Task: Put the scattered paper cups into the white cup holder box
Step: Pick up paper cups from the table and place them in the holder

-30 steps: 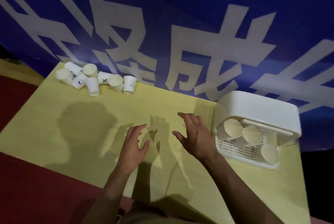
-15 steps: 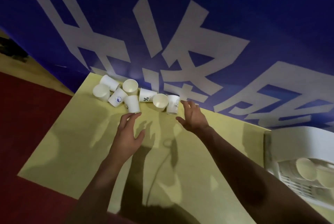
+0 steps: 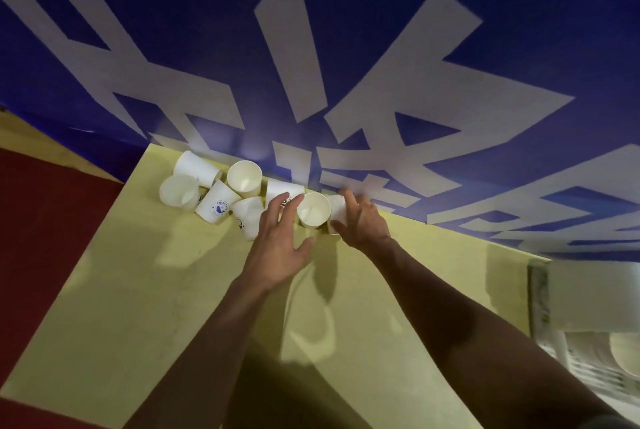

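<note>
Right hand [image 3: 363, 224] fingers curled round end cup [image 3: 336, 210], left hand [image 3: 277, 241] spread, touching open-mouthed cup [image 3: 313, 210] between both; risks knocking neighbours left of fingers off worktop [image 3: 104, 307]

A yellow table [image 3: 104, 307] stands against a blue banner [image 3: 519, 13] with large white characters; red floor [image 3: 41, 220] lies left, shadows crossing the tabletop.

Cups [image 3: 239, 194] far-left on table [image 3: 138, 290]; box [image 3: 588, 307] seemingly right.
</note>
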